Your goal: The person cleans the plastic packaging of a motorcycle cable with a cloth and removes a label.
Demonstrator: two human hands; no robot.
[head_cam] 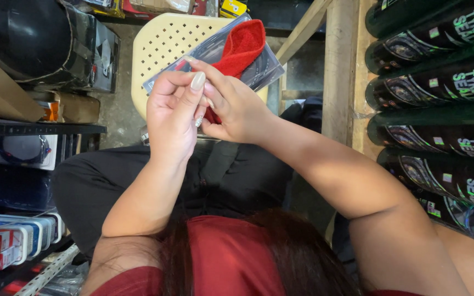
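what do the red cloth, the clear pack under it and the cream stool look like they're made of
Red cloth: looks like soft terry or microfibre, matte, with a fuzzy nap. Clear pack: seemingly thin glossy plastic, see-through, catching glare. Cream stool: likely moulded plastic, smooth, with a grid of punched holes. Both hands meet over the pack, left hand and right hand.

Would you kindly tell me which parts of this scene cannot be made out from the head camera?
- Clear flat package: its contents are covered by the red cloth and both hands.
- Left hand and right hand: fingertips overlap, so what they pinch is hidden.
- Cream perforated stool: mostly under the package.
- Dark bottles: cut off by the right edge.
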